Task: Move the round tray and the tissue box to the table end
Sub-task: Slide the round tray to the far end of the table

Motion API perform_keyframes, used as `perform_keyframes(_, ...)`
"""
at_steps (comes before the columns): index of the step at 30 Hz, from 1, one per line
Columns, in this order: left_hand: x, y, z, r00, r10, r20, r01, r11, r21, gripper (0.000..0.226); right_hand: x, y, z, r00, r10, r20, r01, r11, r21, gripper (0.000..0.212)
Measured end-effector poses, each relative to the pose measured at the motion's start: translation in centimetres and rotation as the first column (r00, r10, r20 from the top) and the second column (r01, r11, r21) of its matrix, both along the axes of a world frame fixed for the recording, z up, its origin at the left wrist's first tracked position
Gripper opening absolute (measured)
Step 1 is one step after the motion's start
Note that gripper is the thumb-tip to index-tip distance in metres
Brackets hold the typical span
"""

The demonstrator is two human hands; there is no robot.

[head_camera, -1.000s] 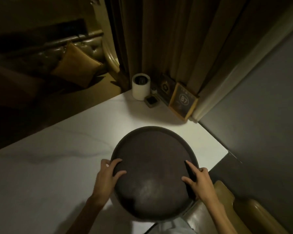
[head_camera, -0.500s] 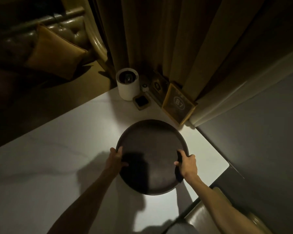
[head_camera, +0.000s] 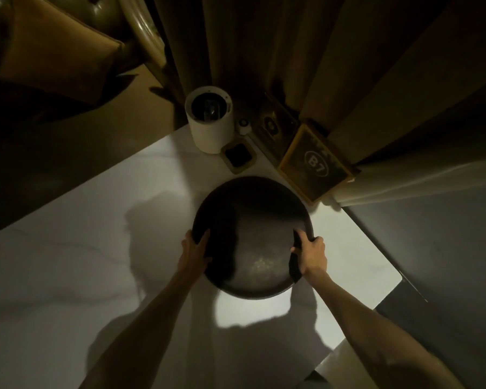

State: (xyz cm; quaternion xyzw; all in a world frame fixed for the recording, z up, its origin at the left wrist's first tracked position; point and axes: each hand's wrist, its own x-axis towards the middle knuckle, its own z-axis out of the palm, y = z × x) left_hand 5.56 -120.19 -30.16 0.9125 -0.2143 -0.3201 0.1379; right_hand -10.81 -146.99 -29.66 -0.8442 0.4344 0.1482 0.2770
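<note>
both hands, left hand and right hand, have fingers closed on the round tray, which sits near the tabletop end; next, release it and find the tissue box.

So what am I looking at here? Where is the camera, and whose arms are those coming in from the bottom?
There is no machine here. The camera sits on a person's head and looks forward and down, so the two bare arms are that person's own. The left hand and the right hand grip opposite edges of a dark round tray, thumbs over the rim. Whether the tray rests on the white table or hangs just above it is hard to tell. At the table's far end, by the curtain, stand a white cylinder-shaped container, a small square dish and a framed sign reading B7. The room is dim, and no tissue box can be made out.
</note>
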Motion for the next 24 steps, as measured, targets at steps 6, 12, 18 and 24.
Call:
perform_keyframes(6,-1.7,-0.4,-0.7,0.991,-0.102,0.082,0.099,0.994,0.035,0.075,0.3,1.8,0.0,0.978,0.158,-0.136,-0.169,0.983,-0.076,0.076)
perform_keyframes(12,-3.7,-0.8,-1.0,0.998,-0.064,0.003,0.063,0.984,0.165,0.077,-2.5,4.7,-0.4,0.954,0.217,-0.204,-0.225,0.974,-0.013,0.073)
perform_keyframes(18,-3.1,-0.8,-0.8,0.998,-0.069,-0.006,0.069,0.975,0.209,0.076,-2.0,4.3,-0.5,0.937,0.238,-0.255,-0.25,0.968,-0.017,0.076)
perform_keyframes(24,-2.9,-0.6,-0.9,0.996,-0.091,-0.01,0.091,0.972,0.215,0.077,-1.9,4.1,-0.3,0.929,0.249,-0.275,-0.263,0.965,-0.014,0.076)
